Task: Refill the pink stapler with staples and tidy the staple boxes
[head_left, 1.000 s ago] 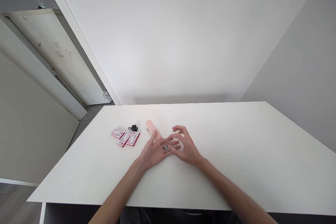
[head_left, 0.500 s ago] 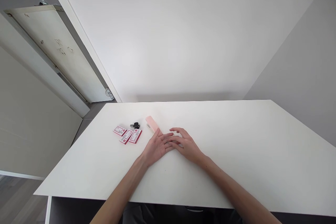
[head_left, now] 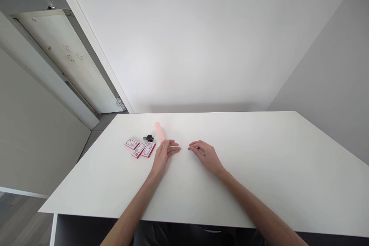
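Note:
A pale pink stapler (head_left: 160,132) points away from me on the white table, its near end hidden behind my left hand (head_left: 165,154). The fingers of that hand curve to the right around this end. Between the thumb and fingertips of my right hand (head_left: 206,157) is a small grey strip of staples (head_left: 189,148), close above or on the tabletop. A short gap parts the two hands. Left of the stapler lies a black-headed key (head_left: 149,138). Several small red-and-white boxes (head_left: 148,149) lie beside it, towards me.
The white table (head_left: 259,169) has its far edge near a plain wall (head_left: 216,46). Tiny dark specks dot the tabletop between my forearms. At the left are a doorway and a worn pale door (head_left: 66,57).
My left hand has turned from palm up to sideways and moved left. The stapler has swung with it and points more straight ahead. My right hand has drawn apart, holding the staples.

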The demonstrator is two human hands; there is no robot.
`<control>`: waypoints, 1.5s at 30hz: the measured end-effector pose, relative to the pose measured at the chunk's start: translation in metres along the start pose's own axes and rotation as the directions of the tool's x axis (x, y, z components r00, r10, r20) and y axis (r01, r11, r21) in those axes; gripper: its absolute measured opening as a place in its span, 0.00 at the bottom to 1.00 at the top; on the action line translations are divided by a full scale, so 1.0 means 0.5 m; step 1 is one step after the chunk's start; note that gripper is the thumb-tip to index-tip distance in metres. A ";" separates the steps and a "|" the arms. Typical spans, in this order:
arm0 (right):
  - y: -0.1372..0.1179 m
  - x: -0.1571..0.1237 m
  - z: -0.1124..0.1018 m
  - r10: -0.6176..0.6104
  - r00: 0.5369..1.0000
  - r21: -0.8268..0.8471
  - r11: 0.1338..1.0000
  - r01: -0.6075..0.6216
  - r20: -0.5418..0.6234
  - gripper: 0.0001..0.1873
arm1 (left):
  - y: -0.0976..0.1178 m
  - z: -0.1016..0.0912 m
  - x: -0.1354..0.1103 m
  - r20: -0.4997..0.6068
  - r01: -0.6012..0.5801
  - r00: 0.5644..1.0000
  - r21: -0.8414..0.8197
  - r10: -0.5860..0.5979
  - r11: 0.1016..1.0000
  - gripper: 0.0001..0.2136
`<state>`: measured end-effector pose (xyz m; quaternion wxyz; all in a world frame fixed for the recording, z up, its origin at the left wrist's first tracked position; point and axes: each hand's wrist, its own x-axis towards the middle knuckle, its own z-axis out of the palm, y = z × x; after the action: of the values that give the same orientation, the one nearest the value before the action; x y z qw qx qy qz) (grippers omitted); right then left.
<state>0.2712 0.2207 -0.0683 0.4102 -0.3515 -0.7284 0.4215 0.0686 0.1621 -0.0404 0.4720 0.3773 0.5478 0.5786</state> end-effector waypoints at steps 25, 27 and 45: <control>-0.048 -0.035 0.008 0.080 0.805 0.255 0.926 -0.278 0.588 0.19 | -0.016 -0.178 -0.081 0.171 -0.249 0.911 0.954 0.376 0.169 0.27; -0.046 -0.035 0.009 0.078 0.805 0.253 0.928 -0.274 0.588 0.18 | -0.014 -0.177 -0.091 0.169 -0.263 0.892 0.948 0.418 0.179 0.25; -0.046 -0.011 -0.007 0.131 0.885 0.484 0.797 -0.362 0.446 0.21 | 0.013 -0.094 -0.103 0.159 -0.292 0.952 0.726 0.260 0.623 0.20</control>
<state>0.2729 0.2079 -0.0480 0.2810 -0.2200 -0.5879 0.7260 0.0370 0.1000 -0.0353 0.1938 0.6267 0.6615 0.3635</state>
